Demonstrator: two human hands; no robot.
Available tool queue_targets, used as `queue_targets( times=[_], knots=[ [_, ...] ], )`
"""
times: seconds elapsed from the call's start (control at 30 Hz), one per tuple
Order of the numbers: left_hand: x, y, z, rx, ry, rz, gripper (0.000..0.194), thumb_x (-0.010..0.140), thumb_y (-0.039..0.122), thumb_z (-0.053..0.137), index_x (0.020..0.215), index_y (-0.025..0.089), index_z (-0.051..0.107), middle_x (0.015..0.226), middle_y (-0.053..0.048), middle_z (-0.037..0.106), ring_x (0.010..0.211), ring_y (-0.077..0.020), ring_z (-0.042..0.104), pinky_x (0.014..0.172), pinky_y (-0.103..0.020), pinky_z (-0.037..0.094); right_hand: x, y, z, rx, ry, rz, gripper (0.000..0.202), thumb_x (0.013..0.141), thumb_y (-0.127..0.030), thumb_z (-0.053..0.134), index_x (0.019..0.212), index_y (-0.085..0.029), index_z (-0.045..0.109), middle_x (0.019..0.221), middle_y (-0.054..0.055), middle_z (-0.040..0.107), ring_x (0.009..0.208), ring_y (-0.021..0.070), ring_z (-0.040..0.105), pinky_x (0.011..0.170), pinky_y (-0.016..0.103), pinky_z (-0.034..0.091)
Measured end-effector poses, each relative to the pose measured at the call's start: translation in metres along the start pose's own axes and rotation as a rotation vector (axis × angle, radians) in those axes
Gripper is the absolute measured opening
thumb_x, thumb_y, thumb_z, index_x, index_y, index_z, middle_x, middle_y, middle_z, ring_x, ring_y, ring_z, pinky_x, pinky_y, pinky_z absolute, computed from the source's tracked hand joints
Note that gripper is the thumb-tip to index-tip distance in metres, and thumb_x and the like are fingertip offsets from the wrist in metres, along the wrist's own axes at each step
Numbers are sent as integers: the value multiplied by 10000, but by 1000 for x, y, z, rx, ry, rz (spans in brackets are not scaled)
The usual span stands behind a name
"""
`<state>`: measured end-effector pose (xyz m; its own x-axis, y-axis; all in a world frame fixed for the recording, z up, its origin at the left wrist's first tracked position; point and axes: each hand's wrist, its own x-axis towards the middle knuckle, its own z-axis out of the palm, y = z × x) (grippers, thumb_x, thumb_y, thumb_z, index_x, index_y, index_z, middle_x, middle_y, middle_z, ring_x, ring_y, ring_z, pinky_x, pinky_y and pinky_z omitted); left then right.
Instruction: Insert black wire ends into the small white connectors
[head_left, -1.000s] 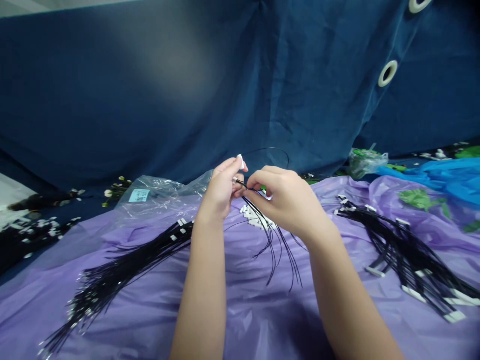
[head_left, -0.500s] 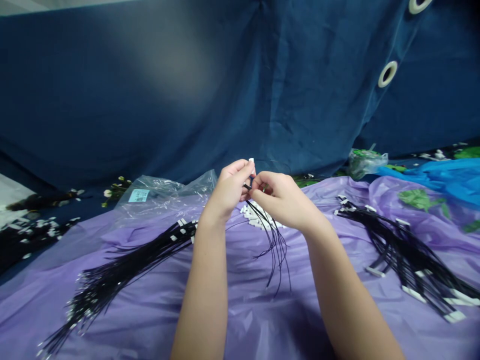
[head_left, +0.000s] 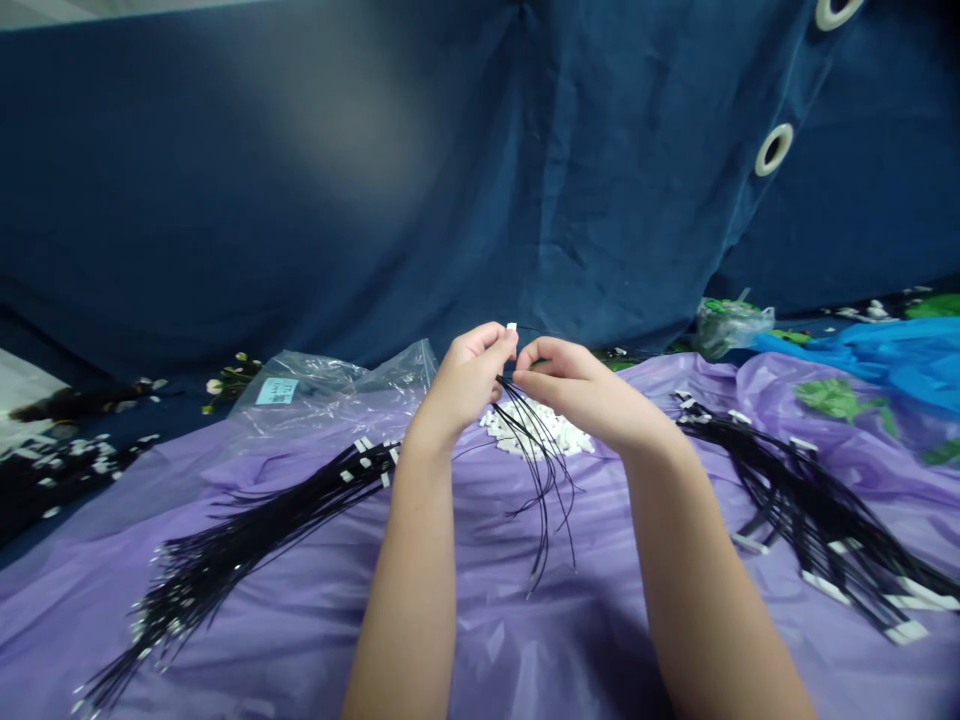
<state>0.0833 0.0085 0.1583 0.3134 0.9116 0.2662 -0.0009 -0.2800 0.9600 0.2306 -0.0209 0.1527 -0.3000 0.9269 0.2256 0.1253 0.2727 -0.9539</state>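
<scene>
My left hand [head_left: 469,380] is closed around a white connector housing [head_left: 511,327] and the upper ends of several thin black wires [head_left: 536,460]. Only the top of the housing shows above the thumb; the wires hang down below the fingers with their tips loose. Just to the right, my right hand [head_left: 574,385] has thumb and forefinger pinched together close to the housing. A thin black wire arcs from there behind its fingers, and the pinch seems to be on it, though the fingertips hide the grip. Under both hands lies a pile of white connector housings [head_left: 551,432].
Purple plastic sheeting [head_left: 517,640] covers the work surface. Bundles of black wires with white connectors lie at left [head_left: 247,530] and right [head_left: 802,490]. A clear bag [head_left: 345,390] with a label sits behind the left bundle. A blue curtain [head_left: 360,180] hangs across the back.
My right hand has moved slightly right, away from my left. The white housing now stands lower in the left fingers, and the hanging wires have swung a little. More of the white pile shows.
</scene>
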Motion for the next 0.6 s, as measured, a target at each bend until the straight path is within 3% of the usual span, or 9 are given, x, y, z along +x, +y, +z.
queue_targets(
  times=[0.1,0.2,0.33,0.47,0.6],
  knots=[
    [2,-1,-4,30,33,-9,304,881,419,543,707,182,466,552,76,255,394,-29,234,378,-164,199,-4,-1,-13,151,-45,-20,82,820,-224,573,883,-179,546,600,-60,451,491,61,345,444,197,227],
    [2,1,-8,15,73,-42,293,884,395,544,699,181,465,536,82,240,383,-26,216,382,-160,194,-9,-1,-31,322,-118,-66,97,828,-240,570,875,-165,609,700,-7,574,532,79,482,487,209,361],
    [0,5,-10,-13,88,-73,288,881,375,549,690,180,457,538,83,236,379,-21,209,388,-161,181,-16,3,-47,452,-115,-156,115,770,-248,612,866,-187,629,931,43,685,657,151,634,594,297,504],
    [0,5,-8,-30,50,-71,293,883,378,544,690,182,445,554,80,235,384,-19,198,388,-166,175,-13,2,-44,508,82,-260,249,781,-357,641,1012,-268,611,941,-19,676,634,124,617,562,273,495],
    [-1,6,-7,-22,37,-66,298,891,378,533,686,181,444,561,77,227,388,-15,193,392,-172,166,-1,2,-42,462,379,-373,259,862,-517,564,895,-261,593,680,-54,510,513,86,484,498,238,403]
  ],
)
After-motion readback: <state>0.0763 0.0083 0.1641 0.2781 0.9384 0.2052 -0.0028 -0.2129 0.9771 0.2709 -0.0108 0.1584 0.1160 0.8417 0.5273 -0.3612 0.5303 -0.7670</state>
